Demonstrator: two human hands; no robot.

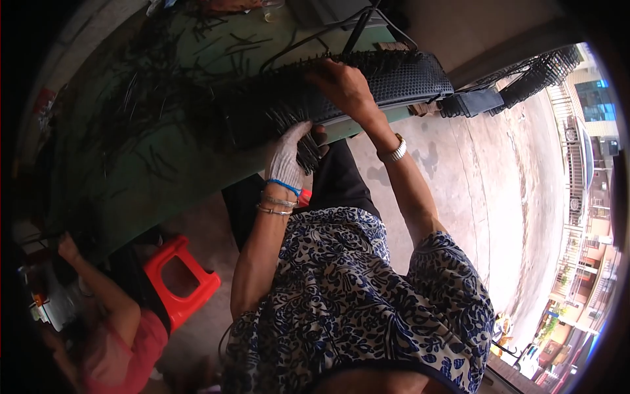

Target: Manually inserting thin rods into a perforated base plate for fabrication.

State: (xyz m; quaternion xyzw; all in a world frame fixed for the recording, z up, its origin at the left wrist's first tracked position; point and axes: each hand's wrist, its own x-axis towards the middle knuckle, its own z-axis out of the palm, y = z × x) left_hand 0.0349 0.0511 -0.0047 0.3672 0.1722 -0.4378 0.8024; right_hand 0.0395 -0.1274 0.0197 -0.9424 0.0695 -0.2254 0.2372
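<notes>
My left hand (290, 152), in a whitish knit glove with a blue cuff, is closed around a bundle of thin black strips (308, 157) whose ends stick out above and below it. My bare right hand (342, 87) reaches over a long black panel (400, 85) dotted with small holes in rows. Its fingers are pinched together at the panel's surface. What they hold, if anything, is too dark and small to make out. Short black pieces (367, 64) stand up along the panel's far part.
Loose black strips (157, 82) lie scattered across the green table (190, 180). A bent black metal frame (354, 33) stands behind the panel. More black racks (525, 85) are at the right. At lower left, a person in pink (131, 351) is beside a red stool (180, 285).
</notes>
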